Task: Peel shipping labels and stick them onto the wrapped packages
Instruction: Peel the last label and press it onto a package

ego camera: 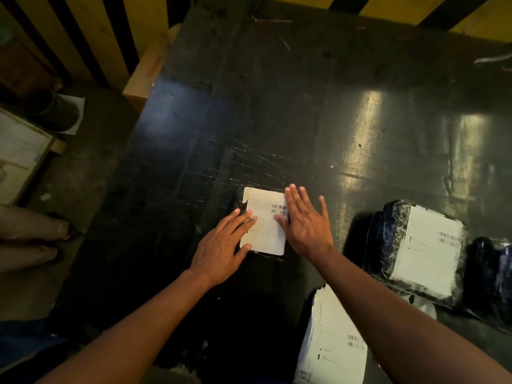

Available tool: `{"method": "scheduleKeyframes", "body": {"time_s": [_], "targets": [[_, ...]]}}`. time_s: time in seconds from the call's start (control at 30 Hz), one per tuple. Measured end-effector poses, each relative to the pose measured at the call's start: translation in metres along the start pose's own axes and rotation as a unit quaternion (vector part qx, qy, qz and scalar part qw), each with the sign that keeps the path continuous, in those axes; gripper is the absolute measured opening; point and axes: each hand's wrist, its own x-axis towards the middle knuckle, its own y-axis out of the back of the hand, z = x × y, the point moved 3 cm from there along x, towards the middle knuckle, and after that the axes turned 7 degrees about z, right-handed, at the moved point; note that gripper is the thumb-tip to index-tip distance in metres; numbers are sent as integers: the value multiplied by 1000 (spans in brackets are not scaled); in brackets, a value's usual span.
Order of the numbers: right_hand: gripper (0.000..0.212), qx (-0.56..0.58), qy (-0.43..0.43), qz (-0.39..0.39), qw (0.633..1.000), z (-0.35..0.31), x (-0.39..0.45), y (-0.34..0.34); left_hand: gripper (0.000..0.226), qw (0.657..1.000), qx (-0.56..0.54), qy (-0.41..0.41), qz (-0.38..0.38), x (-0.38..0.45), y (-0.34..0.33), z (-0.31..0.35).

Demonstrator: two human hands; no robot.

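black-wrapped labelled package (415, 250) and label stack (335, 342) lie right of hands.

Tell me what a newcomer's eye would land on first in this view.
First, the white shipping label at the centre of the dark table, pressed flat onto a black wrapped package by the left hand and the right hand, fingers straight. Next, the labelled package at the right edge, and the stack of unused labels at the near edge between the forearms.
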Motion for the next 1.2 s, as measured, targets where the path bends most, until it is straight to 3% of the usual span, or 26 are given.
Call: {"method": "scheduleKeyframes", "body": {"time_s": [0.1, 0.27, 0.7, 0.8, 0.9, 0.97, 1.2], "targets": [[73, 21, -13, 0, 1000, 9, -3, 4, 70, 1000, -8, 5, -2, 0, 0, 2], [60, 21, 124, 19, 992, -30, -25, -4, 68, 1000, -12, 1, 1, -1, -1, 1], [62, 2, -9, 68, 998, -1, -54, 7, 71, 1000, -14, 19, -10, 0, -3, 1], [63, 31, 52, 76, 995, -21, -53, 9, 69, 1000, -20, 16, -6, -1, -2, 3], [64, 33, 135, 30, 990, -43, -56, -5, 69, 1000, -19, 9, -3, -1, -4, 2], [62, 19, 131, 7, 991, -40, -61, -13, 71, 1000, -16, 8, -8, -1, -3, 0], [63, -8, 108, 31, 994, 3, -89, -8, 72, 1000, -14, 18, -6, -3, -2, 3]]}}
